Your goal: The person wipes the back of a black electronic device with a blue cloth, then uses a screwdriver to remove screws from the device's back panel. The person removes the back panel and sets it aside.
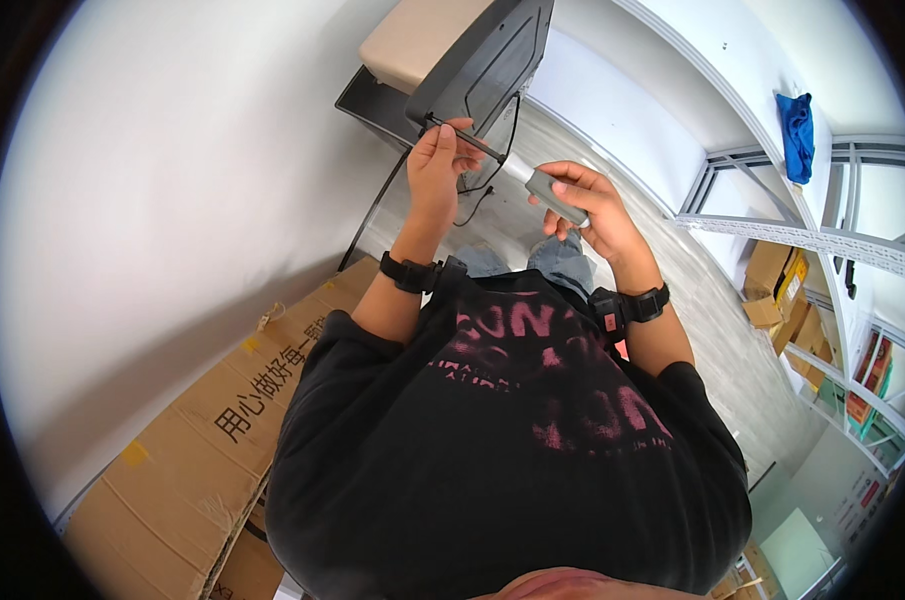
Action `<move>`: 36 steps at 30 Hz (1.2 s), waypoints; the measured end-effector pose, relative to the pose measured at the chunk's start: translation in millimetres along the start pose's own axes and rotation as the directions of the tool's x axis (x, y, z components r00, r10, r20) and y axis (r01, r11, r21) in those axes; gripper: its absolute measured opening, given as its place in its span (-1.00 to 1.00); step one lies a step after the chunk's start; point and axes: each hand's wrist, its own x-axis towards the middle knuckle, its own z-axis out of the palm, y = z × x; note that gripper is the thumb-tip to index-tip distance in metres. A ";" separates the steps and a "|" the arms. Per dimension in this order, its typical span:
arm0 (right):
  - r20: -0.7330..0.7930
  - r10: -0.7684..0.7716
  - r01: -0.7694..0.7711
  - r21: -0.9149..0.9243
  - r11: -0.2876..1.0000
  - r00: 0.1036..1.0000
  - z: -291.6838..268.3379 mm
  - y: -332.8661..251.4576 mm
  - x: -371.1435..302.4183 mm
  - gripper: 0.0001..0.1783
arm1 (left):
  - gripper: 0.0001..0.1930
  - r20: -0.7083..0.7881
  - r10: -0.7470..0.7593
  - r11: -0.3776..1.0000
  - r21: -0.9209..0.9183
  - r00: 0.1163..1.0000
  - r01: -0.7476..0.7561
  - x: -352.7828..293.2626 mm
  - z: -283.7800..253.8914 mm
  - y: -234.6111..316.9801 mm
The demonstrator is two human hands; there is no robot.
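My right hand [594, 205] is closed around the grey handle of a hand tool [557, 197], whose pale front end points up and left. A thin black rod [480, 145] runs from near that pale end toward the edge of a dark grey panel [492, 75]. With fingers pinched together, my left hand [440, 165] holds the black rod close to the panel. A black cord [515, 125] loops beside the rod and hangs below it. How the rod meets the tool is too small to tell.
A tan padded block [412, 45] adjoins the panel, above a black box-like stand [372, 105]. A large flattened cardboard box [172, 480] lies at left along the white wall. On the right stands white shelving [772, 235] with cardboard boxes [767, 275] and a blue cloth [796, 135].
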 end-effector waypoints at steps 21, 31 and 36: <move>-0.023 -0.284 0.246 -0.436 0.865 0.958 9.8 -2.4 -0.4 -0.68 | -0.71 -0.072 -0.015 0.996 -0.088 0.997 0.009 2.5 9.7 7.0; 0.050 0.168 -0.169 0.037 0.985 0.985 -6.3 -13.8 -5.3 -0.56 | -0.75 -0.049 0.020 0.991 -0.134 0.999 -0.027 8.7 4.9 2.0; 0.007 -0.344 0.305 -0.484 0.820 0.939 9.2 -0.5 -5.6 -0.54 | -0.76 -0.052 -0.077 0.986 -0.151 0.996 0.068 3.6 12.3 11.3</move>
